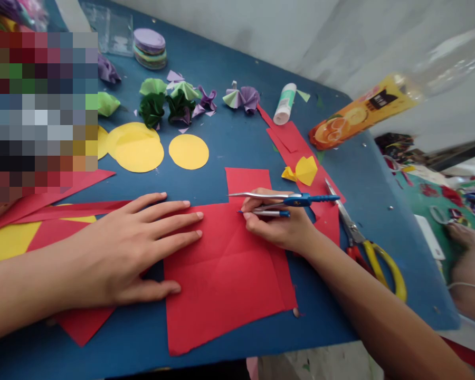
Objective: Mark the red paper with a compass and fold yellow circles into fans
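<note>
Head view: blue table (pixel 237 132).
Left hand (pixel 134 248): flat, fingers spread, pressing red paper (pixel 225 274).
Right hand (pixel 279 224): closed around compass (pixel 285 203).
Compass: lies left-right over the paper's far edge, tips pointing left.

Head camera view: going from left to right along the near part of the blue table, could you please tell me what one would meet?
Left hand flat on the red paper → right hand holding a compass → yellow-handled scissors → another person's hand.

The orange bottle (pixel 364 112) bears a label, blurred beyond reading.
</note>
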Motion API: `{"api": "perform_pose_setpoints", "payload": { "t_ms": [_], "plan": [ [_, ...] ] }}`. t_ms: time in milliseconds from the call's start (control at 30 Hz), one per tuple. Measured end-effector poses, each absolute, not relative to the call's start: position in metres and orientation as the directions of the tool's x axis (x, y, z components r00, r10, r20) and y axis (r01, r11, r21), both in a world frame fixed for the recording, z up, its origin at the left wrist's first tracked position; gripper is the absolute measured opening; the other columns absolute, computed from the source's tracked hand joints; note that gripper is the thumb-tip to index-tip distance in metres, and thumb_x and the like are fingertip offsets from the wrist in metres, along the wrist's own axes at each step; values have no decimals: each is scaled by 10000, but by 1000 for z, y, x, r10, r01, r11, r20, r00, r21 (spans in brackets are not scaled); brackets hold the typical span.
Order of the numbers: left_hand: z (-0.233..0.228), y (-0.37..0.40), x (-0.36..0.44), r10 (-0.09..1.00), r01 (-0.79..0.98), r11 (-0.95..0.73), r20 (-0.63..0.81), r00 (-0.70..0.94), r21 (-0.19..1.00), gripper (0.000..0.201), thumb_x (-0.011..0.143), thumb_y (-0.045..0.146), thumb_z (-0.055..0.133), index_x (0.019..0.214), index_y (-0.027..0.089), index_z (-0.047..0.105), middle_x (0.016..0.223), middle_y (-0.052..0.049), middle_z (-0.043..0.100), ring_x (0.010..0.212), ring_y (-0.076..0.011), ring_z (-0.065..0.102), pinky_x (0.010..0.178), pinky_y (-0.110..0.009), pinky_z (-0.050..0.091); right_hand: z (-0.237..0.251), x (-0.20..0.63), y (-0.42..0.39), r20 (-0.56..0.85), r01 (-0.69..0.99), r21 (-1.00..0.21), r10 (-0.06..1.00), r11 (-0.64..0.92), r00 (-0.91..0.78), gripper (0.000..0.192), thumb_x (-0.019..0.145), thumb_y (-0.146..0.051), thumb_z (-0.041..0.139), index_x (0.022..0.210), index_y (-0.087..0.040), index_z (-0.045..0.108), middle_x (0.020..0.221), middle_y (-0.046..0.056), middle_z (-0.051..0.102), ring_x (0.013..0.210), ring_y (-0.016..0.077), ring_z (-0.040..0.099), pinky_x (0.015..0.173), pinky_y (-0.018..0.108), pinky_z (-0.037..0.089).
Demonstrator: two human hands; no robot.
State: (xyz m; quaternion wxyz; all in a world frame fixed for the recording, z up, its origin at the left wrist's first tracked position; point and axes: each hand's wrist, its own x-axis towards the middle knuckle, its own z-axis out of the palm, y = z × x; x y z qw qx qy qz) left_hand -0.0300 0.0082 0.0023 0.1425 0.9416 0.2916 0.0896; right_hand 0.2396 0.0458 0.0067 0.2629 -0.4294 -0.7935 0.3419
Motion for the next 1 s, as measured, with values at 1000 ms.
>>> {"api": "perform_pose_setpoints", "payload": {
  "t_ms": [1000],
  "plan": [
    [2,9,-31,555,505,-795,65,830,336,546,893,570,421,1329,248,483,1442,5,397,1335,-240,372,1153,-419,188,9,242,47,34,423,-830,789,364,-613,47,756,-131,606,770,-168,631,753,20,654,645,113,650,555,186,525]
  ]
}}
